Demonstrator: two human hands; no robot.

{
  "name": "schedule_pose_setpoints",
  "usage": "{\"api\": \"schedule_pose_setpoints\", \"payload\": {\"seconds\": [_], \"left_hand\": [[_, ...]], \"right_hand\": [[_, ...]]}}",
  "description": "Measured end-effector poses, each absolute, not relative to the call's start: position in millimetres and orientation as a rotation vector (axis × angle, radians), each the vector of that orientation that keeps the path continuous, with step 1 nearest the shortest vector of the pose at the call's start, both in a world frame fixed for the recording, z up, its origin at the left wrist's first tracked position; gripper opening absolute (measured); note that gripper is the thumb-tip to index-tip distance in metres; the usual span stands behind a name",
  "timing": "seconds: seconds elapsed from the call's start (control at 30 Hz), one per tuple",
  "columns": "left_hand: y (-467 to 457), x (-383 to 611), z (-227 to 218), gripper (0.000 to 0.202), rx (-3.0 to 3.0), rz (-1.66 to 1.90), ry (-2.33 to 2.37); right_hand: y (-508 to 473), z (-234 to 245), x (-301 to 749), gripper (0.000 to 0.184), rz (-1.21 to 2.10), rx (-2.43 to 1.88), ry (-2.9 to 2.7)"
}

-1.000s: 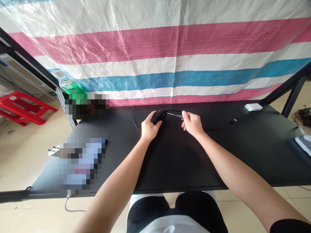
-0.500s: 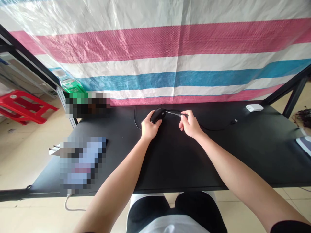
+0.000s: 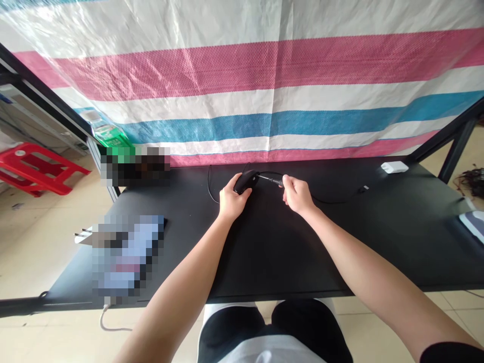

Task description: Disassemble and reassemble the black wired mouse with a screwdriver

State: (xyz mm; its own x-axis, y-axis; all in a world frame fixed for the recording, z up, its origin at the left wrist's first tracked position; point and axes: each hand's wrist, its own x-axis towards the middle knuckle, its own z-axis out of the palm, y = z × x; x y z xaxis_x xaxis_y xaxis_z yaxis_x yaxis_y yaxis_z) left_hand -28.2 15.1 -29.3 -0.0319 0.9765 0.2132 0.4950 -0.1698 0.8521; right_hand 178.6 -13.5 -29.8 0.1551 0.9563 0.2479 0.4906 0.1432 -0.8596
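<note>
1. Gripping the black corded device in our left hand, we had our fingers closed around its rounded body, which we held near the far side of the table.
2. Our right hand was closed as well, its fingertips pinching a slim metal shaft that ran out from the front of the device. We could not tell whether the shaft was fixed there or only seated.
3. Our hands stood just apart, with only the shaft and its dark collar showing between them.
4. We judged that a firm left hold and a light right pinch suited this work best. Keeping the shaft in line with the device's body would have spared it any sideways bending.
5. A thin black cord curved away to the right towards a small black connector, and a white power adapter lay farther along the far edge.
6. A second loop of cord dropped to the left of the device on the black table.
7. Beyond the table hung a striped woven tarp, and a red plastic rack lay on the tiled floor to the left.
</note>
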Motion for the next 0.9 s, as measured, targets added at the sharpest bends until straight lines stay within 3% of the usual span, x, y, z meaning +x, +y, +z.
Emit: {"api": "schedule_pose_setpoints", "payload": {"seconds": [0.13,0.43,0.77,0.9], "left_hand": [[15.7,-27.9,-30.7,0.052,1.712,1.147,1.559],[21.1,-28.2,-40.0,0.053,1.657,1.176,1.553],[17.4,-27.7,-35.7,0.052,1.672,1.164,1.542],[18.0,-28.1,-37.1,0.052,1.678,1.172,1.536]], "right_hand": [[-12.0,-34.0,178.7,0.032,0.770,-1.367,-1.389],[-12.7,-27.8,176.3,0.031,0.577,-1.483,-1.574],[-11.7,-26.7,179.2,0.052,0.492,-1.544,-1.579],[-10.8,-32.7,180.1,0.037,0.671,-1.441,-1.498]]}}
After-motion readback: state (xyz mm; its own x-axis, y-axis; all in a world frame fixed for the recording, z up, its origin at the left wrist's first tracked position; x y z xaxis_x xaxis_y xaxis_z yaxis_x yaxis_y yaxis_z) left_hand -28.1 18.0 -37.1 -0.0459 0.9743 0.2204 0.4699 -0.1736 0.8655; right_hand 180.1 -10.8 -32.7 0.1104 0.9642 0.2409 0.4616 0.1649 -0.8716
